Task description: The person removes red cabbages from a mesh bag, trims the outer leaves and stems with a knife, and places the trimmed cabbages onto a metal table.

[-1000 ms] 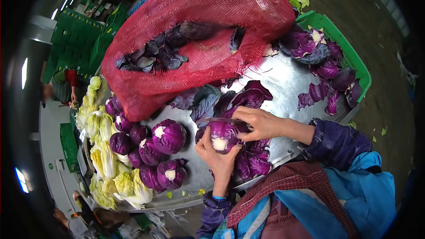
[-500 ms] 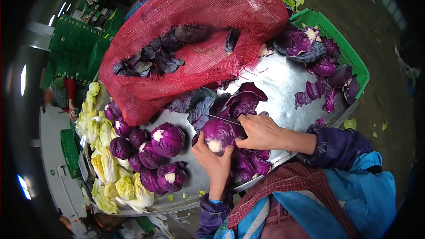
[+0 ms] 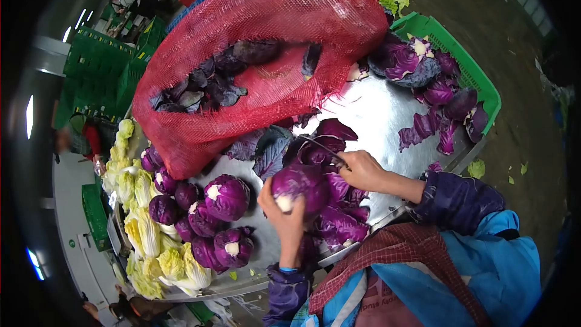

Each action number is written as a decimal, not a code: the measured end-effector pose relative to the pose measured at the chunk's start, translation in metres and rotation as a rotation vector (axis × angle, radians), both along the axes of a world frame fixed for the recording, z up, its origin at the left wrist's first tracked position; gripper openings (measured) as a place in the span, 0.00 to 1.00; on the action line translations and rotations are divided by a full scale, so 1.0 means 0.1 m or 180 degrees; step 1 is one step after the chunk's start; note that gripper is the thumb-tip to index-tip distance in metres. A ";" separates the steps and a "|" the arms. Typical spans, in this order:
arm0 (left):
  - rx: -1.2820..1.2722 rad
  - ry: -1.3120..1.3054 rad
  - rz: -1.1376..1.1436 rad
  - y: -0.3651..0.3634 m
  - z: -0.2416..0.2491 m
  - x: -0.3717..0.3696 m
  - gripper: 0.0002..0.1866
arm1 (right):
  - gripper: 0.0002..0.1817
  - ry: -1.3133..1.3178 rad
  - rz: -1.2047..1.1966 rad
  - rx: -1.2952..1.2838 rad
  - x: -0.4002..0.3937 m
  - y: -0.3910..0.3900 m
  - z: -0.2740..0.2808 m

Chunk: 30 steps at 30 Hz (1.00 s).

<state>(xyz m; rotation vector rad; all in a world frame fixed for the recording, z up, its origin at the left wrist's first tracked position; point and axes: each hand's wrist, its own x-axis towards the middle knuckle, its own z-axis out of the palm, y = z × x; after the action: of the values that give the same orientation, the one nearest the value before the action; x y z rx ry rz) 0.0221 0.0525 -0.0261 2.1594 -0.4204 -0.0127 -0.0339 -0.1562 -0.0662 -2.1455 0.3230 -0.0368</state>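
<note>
My left hand [image 3: 282, 213] grips a trimmed red cabbage [image 3: 307, 186], its pale cut stem turned toward me and to the left. Just right of it, my right hand [image 3: 361, 169] is closed round a knife [image 3: 324, 146], whose thin blade points up and left above loose purple leaves. Those cabbage leaves [image 3: 342, 224] lie beneath and beside the held head. Left of my left hand, several trimmed red cabbages [image 3: 227, 198] sit grouped on the metal table. A red mesh sack [image 3: 254, 9] with dark untrimmed heads inside lies beyond my hands.
A green crate [image 3: 487, 88] holding purple leaves stands at the table's right edge. Chinese cabbages [image 3: 143, 230] line the left side of the metal table [image 3: 378, 115]. Green crates [image 3: 97, 66] are stacked at far left, and another person in a red sleeve [image 3: 91, 139] is nearby.
My right hand has drawn away from the cabbage to the right, taking the knife off it. My left hand has shifted slightly left and turned the cabbage.
</note>
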 end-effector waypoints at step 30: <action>-0.0739 0.2227 -0.0290 0.22 0.17 0.14 0.35 | 0.07 -0.1496 0.0461 -0.0301 0.23 -0.22 0.75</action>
<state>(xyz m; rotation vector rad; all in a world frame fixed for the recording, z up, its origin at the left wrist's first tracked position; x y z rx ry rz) 0.0359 0.0744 -0.0086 1.7632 -0.1009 -0.7121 -0.0112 -0.1778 0.0086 -2.1699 -0.1100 -0.4725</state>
